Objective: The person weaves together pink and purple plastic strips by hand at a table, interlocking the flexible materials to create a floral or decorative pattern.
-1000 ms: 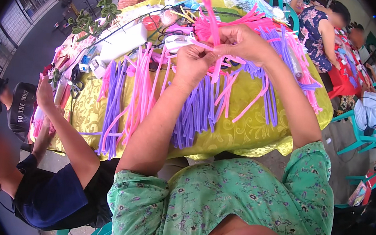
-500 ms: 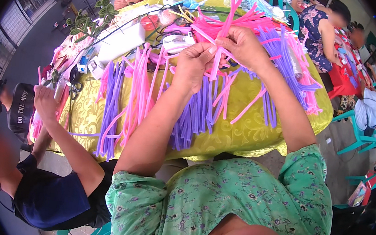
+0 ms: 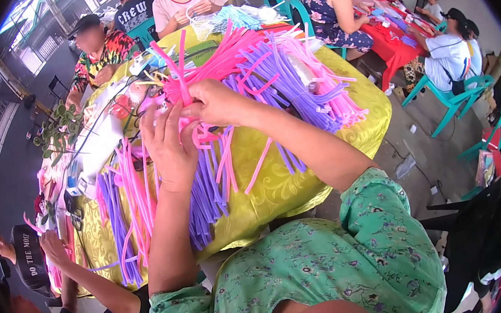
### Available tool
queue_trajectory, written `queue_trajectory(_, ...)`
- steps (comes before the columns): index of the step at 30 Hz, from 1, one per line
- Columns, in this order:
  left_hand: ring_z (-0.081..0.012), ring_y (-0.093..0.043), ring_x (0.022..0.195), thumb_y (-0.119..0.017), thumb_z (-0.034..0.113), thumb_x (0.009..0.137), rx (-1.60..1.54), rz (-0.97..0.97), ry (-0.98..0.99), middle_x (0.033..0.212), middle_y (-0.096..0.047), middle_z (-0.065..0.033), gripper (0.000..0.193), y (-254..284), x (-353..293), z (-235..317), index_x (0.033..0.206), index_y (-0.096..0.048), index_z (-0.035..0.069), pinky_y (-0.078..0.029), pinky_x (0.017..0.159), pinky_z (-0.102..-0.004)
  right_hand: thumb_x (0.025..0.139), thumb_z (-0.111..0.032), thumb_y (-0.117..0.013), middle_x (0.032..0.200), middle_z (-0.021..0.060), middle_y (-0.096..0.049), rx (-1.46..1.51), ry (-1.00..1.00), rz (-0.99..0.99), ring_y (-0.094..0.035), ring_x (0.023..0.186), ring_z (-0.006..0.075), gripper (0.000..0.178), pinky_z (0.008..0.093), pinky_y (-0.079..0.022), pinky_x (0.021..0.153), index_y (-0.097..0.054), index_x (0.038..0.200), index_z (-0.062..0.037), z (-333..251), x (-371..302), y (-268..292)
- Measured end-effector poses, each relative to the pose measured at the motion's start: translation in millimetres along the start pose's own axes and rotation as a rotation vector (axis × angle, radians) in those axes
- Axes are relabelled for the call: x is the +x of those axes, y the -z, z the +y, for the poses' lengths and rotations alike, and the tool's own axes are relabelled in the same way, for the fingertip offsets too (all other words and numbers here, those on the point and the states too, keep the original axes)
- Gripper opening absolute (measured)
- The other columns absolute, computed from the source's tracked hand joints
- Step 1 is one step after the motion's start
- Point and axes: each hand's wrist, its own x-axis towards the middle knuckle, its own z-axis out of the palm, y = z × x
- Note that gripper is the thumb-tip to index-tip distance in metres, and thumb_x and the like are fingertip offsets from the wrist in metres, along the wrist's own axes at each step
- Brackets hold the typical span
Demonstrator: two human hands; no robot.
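Above the table's near side, my right hand (image 3: 216, 102) is closed in a pinch on pink pipe cleaners (image 3: 182, 68), whose ends stick up past the fingers. My left hand (image 3: 170, 146) is beside it, fingers raised and spread, the thumb apart; they are close to the pink stems but do not appear closed on them. Looped pink ends (image 3: 205, 137) show just below the hands. Purple pipe cleaners (image 3: 207, 197) lie under and beyond my left forearm, with long pink ones (image 3: 138, 191) to the left. A hot pink pile (image 3: 226, 60) and a purple pile (image 3: 296, 85) spread behind.
A yellow patterned cloth (image 3: 276, 201) covers the table. Scissors (image 3: 77, 219), a white block (image 3: 100, 142) and a leafy wire plant (image 3: 60, 132) are on the left. People sit around the table. Green chairs (image 3: 449, 100) and a red-covered table (image 3: 393, 52) stand at the right.
The view has turned, so the table appears shifted left and more of the right side shows. My left fingers have come off their pinch and spread; my right hand keeps its pinch.
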Motion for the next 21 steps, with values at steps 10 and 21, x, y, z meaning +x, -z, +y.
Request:
queue_trajectory(10,-0.0072,-0.054,0.064,-0.059,0.003,0.078,-1.039,-0.049,0.833,0.074,-0.061,-0.0029,0.010,-13.3,-13.4,-1.2,0.087,-0.063,0.000,-0.046,0.057,-0.0206,0.075,-0.011,-0.061,0.063,0.0194,-0.052,-0.244,0.013,0.120,-0.055,0.060,0.0338,0.018,0.0376,-0.040,0.052,-0.048,0.076,0.0023,5.4,-5.5,-12.3)
queue_trajectory(21,-0.0177,-0.058,0.079,-0.046,0.015,0.088,-1.618,-0.179,1.209,0.092,-0.059,-0.0079,0.024,-18.2,-17.7,4.1,0.104,-0.052,0.000,-0.047,0.069,-0.0316,0.068,-0.009,-0.062,0.080,0.0180,-0.050,-0.139,0.131,0.331,-0.050,0.079,0.0362,0.023,0.0406,-0.041,0.068,-0.049,0.084,0.0011,13.0,-6.0,-30.5)
